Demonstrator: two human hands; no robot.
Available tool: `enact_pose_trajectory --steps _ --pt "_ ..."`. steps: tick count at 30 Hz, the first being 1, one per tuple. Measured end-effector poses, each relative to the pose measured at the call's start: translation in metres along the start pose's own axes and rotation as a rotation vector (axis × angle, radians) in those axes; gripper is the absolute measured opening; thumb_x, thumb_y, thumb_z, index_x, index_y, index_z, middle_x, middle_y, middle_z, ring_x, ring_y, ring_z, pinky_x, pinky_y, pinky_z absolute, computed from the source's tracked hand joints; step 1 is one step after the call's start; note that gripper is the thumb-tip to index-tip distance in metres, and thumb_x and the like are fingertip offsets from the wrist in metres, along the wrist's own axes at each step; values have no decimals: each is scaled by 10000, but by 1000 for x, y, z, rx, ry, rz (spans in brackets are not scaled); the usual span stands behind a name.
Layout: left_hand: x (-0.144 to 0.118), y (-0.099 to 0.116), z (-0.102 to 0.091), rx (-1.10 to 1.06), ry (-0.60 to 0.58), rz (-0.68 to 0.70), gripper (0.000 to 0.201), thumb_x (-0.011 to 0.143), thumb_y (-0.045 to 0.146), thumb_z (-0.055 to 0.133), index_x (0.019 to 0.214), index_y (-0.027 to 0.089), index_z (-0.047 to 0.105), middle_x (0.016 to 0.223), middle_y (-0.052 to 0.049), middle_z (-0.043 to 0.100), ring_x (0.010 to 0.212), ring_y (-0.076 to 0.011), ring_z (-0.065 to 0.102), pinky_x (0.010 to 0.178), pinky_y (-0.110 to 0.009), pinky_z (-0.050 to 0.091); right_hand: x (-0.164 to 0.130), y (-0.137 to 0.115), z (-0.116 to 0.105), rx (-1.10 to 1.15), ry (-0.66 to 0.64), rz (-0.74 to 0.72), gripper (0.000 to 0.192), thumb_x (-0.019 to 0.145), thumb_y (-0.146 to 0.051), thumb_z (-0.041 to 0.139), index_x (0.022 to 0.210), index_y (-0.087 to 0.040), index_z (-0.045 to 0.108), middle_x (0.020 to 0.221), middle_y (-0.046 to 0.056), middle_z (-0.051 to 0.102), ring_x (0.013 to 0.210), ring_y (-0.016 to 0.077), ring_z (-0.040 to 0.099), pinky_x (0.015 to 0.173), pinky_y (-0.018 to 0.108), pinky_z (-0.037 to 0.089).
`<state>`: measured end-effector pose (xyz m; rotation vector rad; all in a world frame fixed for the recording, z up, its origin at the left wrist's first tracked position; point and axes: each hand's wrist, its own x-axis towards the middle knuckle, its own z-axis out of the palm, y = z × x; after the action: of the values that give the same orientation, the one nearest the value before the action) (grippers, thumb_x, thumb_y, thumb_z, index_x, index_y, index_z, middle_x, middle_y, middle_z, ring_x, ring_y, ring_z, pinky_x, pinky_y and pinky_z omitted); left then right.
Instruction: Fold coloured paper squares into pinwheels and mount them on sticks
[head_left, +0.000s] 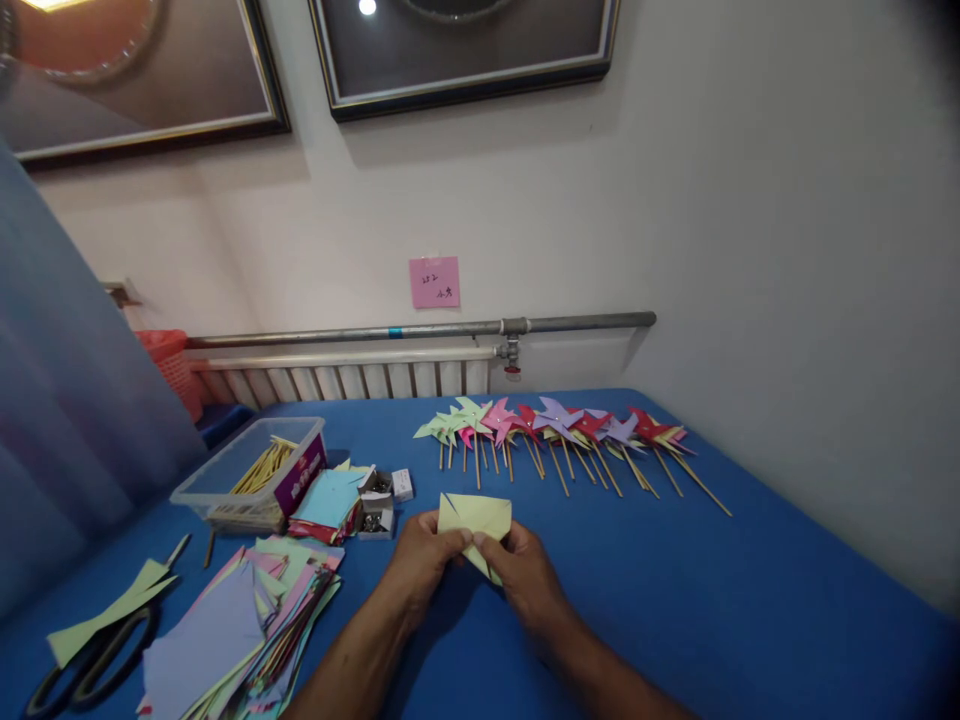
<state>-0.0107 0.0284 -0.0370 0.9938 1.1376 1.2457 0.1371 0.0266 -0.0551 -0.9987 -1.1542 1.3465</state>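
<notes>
A pale yellow paper square (480,515) with slits cut in from its corners is held up over the blue table. My left hand (429,550) pinches its left side, the thumb pressed flat near the middle. From the other side my right hand (521,565) grips it, its thumb tip close to the left one. Fingers behind the paper are mostly hidden. Beyond my hands lie several finished paper pinwheels (559,418) on wooden sticks, in green, pink, red and purple. Small boxes of metal pins (375,522) stand just left of my left hand.
A clear plastic box (247,490) holds thin wooden sticks. Near it are a stack of blue paper squares (328,497), a large pile of coloured paper (217,625) and black-handled scissors (112,660) under paper scraps. A wall with a radiator (360,375) borders the blue table (675,610).
</notes>
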Motion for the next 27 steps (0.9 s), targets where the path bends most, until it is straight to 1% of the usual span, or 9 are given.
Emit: enact_pose_trajectory --steps 3,5,10,13,17,21,24,27 --pt "-2 0 0 2 -16 25 313 562 349 866 751 104 826 654 -69 735 539 -113 501 532 -234 362 -1 -1 1 45 -7 34 464 709 -481 859 1051 -168 845 914 79 856 783 269 746 727 350 573" --pt "-3 1 1 -10 -27 36 306 579 353 870 756 107 827 644 -59 723 543 -112 499 538 -232 367 -1 -1 1 63 -1 30 455 705 -476 870 1041 -171 844 936 80 858 790 268 748 733 350 570" --pt "-5 3 1 -24 -35 34 316 585 353 867 776 103 837 645 -60 724 552 -119 515 544 -233 383 -4 -3 2 106 -16 46 487 720 -492 878 1079 -166 833 863 64 837 773 257 739 725 338 567" --pt "-4 3 2 -21 -26 30 324 577 375 872 754 107 828 642 -62 724 542 -117 513 538 -236 382 -5 -5 2 107 -14 47 479 733 -499 873 1066 -157 831 869 67 836 753 244 731 716 328 561" --pt "-4 5 4 -9 -11 23 329 549 375 867 732 108 809 624 -56 716 526 -114 497 528 -238 370 -3 -2 1 86 4 56 480 722 -481 886 1075 -162 829 934 82 851 805 267 758 737 340 574" --pt "-7 13 4 28 51 64 299 573 371 854 745 139 778 645 -26 716 556 -127 533 570 -244 410 1 3 -1 35 48 42 448 732 -479 852 1065 -180 834 971 92 861 865 302 778 768 372 593" --pt "-10 19 2 126 139 129 246 631 381 833 664 183 690 584 26 628 540 -117 485 547 -238 373 3 5 -2 -14 75 38 415 732 -474 828 1029 -184 842 941 94 862 870 314 779 782 388 598" --pt "-12 21 1 195 193 202 246 685 398 796 652 209 642 573 50 558 544 -119 455 542 -239 355 3 4 -2 1 63 31 422 732 -470 830 1046 -189 843 960 98 863 912 326 786 820 402 609"
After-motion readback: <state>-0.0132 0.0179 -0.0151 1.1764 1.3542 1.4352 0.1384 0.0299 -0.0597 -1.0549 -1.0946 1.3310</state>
